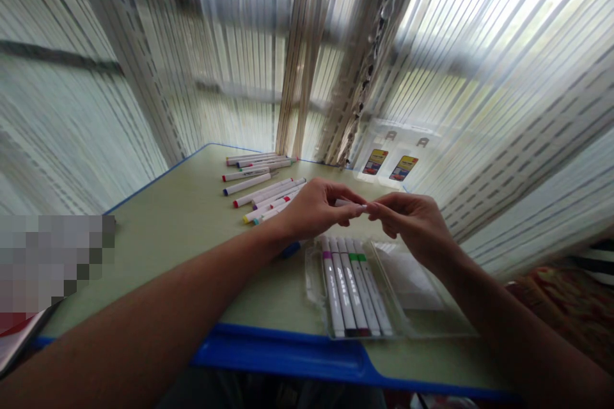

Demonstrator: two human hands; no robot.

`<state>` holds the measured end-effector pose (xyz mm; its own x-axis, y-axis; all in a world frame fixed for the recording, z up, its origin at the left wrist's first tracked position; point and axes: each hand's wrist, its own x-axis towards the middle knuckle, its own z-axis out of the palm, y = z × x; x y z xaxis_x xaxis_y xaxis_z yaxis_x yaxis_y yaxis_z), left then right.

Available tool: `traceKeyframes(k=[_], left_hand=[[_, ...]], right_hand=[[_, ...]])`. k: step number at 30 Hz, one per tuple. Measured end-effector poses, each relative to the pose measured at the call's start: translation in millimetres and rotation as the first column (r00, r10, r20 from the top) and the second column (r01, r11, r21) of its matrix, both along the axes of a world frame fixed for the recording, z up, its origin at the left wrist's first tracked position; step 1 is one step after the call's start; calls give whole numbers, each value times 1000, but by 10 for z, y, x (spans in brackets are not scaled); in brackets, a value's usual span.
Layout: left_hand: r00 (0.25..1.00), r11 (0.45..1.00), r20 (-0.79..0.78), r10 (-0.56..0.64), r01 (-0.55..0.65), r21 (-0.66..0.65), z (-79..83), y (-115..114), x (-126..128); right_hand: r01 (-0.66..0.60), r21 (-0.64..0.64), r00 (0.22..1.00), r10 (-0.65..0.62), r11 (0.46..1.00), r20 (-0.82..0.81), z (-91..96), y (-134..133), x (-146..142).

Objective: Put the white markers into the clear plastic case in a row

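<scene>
Curtains [240, 77], striped and sheer, fill the top of the frame from where I stand, with a pale green, blue-edged table [177, 204] spread below them. Right of centre toward the bottom, a clear plastic case [314, 284] lies open, five capped markers [352, 287] side by side in its near-left half. Loose markers [252, 182] are scattered at centre left, their ends pointing several ways. Just right of the frame's middle, the right hand [412, 214] has thumb and fingers closed to a narrow pinch, and the left hand [321, 204] pinches from the other side, fingertips meeting. Smallest of all is what they share, a slim white marker [343, 202], as far as I can make out, held above the case's upper edge and mostly hidden by fingers.

For a grip like that, I'd say keep both pinches light and in line with the barrel, so that it doesn't twist or skid loose. One hand should have it firmly before the other lets go. Holding it low would also be wise: a slip could knock the row beneath.
</scene>
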<state>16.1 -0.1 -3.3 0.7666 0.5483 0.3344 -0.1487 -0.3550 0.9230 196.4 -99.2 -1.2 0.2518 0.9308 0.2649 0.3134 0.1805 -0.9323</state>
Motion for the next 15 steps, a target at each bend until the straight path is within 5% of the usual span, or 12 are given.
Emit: traceKeyframes(k=[15], left_hand=[[994, 972, 71, 85, -67, -225, 54, 84, -36]], right_hand=[[-47, 65, 993, 54, 997, -103, -48, 35, 64]])
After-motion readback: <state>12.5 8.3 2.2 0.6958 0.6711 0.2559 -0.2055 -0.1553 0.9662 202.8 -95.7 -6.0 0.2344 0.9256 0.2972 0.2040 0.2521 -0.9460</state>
